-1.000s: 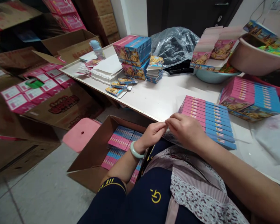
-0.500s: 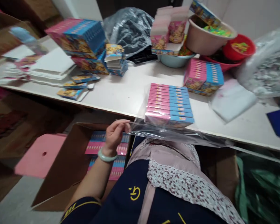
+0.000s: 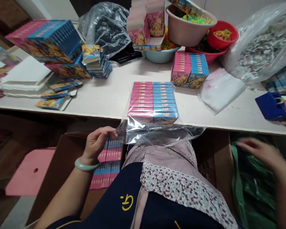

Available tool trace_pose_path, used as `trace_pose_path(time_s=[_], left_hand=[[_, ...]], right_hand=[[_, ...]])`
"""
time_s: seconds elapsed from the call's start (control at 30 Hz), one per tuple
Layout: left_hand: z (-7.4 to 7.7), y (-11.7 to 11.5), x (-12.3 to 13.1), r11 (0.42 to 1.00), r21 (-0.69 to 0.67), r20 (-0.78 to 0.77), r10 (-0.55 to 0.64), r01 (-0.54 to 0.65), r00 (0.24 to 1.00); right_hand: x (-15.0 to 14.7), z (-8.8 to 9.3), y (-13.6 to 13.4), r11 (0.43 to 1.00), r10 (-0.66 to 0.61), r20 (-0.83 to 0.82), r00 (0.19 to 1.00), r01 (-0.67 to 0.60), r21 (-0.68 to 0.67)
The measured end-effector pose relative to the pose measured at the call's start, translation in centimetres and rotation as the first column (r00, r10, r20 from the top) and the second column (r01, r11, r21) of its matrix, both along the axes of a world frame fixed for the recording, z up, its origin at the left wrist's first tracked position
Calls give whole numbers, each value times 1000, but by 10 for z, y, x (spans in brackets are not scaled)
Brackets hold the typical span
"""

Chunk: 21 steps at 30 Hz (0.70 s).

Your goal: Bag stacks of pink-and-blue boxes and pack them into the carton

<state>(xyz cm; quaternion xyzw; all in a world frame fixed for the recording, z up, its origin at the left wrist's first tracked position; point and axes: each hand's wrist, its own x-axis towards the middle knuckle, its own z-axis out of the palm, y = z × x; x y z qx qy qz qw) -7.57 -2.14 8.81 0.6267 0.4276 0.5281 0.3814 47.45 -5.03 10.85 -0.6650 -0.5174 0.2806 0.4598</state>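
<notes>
My left hand (image 3: 96,143), with a pale green bangle on the wrist, pinches the open edge of a clear plastic bag (image 3: 154,132) at the table's front edge. Inside the bag lies a flat block of pink and blue boxes (image 3: 153,101). My right hand (image 3: 259,152) hovers low at the right over a green plastic bag (image 3: 250,190); it is blurred, its fingers stretched out and holding nothing. Below my left hand an open cardboard carton (image 3: 69,159) holds more pink and blue boxes (image 3: 108,167).
On the white table (image 3: 109,95) stand stacks of the same boxes (image 3: 189,68), flat white cards (image 3: 26,74), basins (image 3: 188,27) of small items, plastic bags (image 3: 259,51) and a dark blue pouch (image 3: 273,106). A pink stool (image 3: 30,171) stands on the floor at left.
My right hand let go of the bag and moved down to the right over the green bag. My view swung right, and my left hand kept its pinch on the bag's edge.
</notes>
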Motion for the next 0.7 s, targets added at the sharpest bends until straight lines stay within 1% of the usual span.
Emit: trace_pose_path(time_s=[0.03,0.07,0.1,0.13,0.17,0.2,0.23,0.27,0.3,0.33,0.37,0.4,0.43,0.47,0.5,0.53,0.57,0.6,0.63,0.67,0.7], left_hand=[[1,1,1,1000,-9,-13,-4,3,1000],[3,2,0,1000,-11,-26,-9,8,1000],[5,1,-2,1000,-7,-38,-16,16,999],[8,-2,-6,1000,2,-56,-26,26,998],[10,-7,-12,999,9,-85,-42,43,995],[12,-13,-19,997,6,-133,-77,79,988],[13,-21,-28,992,-21,-189,-125,124,974],[12,-29,-37,984,-71,-226,-176,164,958],[10,-37,-44,973,-131,-213,-214,189,953],[7,-43,-48,961,-189,-137,-227,200,964],[3,-47,-50,946,-252,-11,-214,204,977],[-1,-49,-48,920,-323,133,-188,222,973],[-5,-49,-42,879,-397,263,-165,262,951],[-7,-46,-35,819,-468,358,-167,331,919],[-8,-43,-26,746,-528,418,-189,406,889],[-8,-40,-17,671,-575,450,-219,468,866],[-7,-37,-9,617,-606,461,-242,502,854],[-6,-34,-2,591,-629,450,-253,505,857],[-6,-32,1,588,-652,413,-255,479,874],[-8,-31,3,596,-674,354,-258,436,899],[-12,-29,2,615,-690,279,-262,383,924]], right_hand=[[-12,-3,5,996,93,60,994,-94,9],[-29,-4,12,977,204,132,970,-211,35],[-49,-4,18,938,319,190,929,-338,78],[-68,-4,23,882,414,243,878,-452,132],[-86,-4,26,805,505,303,808,-567,172],[-98,-5,24,717,585,367,724,-673,184],[-106,-8,18,627,646,436,627,-761,165],[-107,-14,9,552,687,491,535,-824,125],[-104,-21,-2,506,711,523,470,-858,82],[-97,-30,-13,509,718,522,460,-859,55],[-90,-40,-23,564,707,483,517,-824,56],[-85,-49,-30,648,678,396,619,-758,75],[-83,-58,-32,736,637,255,728,-672,81],[-85,-65,-31,802,592,71,803,-595,43],[-92,-70,-26,833,544,-124,830,-552,-39],[-103,-73,-19,827,489,-299,820,-545,-142],[-115,-75,-11,789,434,-431,791,-564,-241],[-128,-74,-3,744,382,-511,770,-585,-324],[-139,-73,3,712,341,-544,767,-588,-383],[-148,-72,8,703,319,-537,781,-575,-419],[-154,-71,11,708,322,-503,802,-557,-434]])
